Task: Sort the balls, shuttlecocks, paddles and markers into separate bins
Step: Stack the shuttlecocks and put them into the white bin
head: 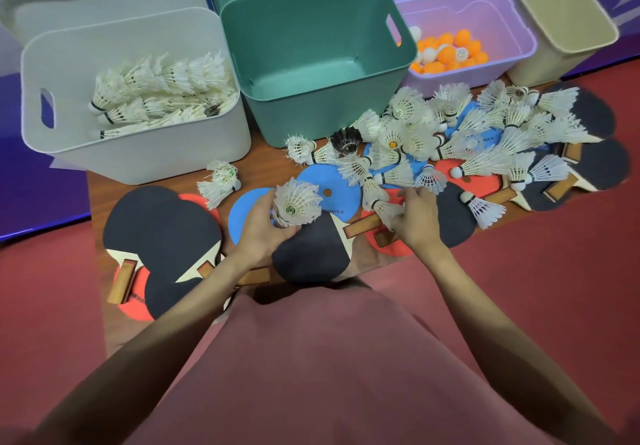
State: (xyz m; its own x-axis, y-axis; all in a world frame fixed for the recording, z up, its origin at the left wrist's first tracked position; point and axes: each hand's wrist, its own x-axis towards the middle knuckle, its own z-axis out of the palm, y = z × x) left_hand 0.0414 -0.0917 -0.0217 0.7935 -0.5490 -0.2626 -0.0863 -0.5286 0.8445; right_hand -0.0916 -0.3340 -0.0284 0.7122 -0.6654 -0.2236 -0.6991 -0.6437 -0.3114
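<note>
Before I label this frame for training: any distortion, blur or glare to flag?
Head view: wide-angle bowing bends the table edge and tilts the bins, such as the white bin, outward; the shuttlecock in the left hand looks slightly soft; lighting is even, with no strong glare.

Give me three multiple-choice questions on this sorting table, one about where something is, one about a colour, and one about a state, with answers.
1. Where are the orange balls?
A. purple bin
B. green bin
C. on the table

2. What colour is the bin holding the sorted shuttlecocks?
A. beige
B. pale grey
C. purple

3. What is the state of the green bin?
A. full of paddles
B. tipped over
C. upright with nothing visible inside

Answers: 1 A, the balls lie inside the purple bin. 2 B, the shuttlecocks are stacked in the pale grey bin. 3 C, its bare floor shows and it stands on its base.
</note>
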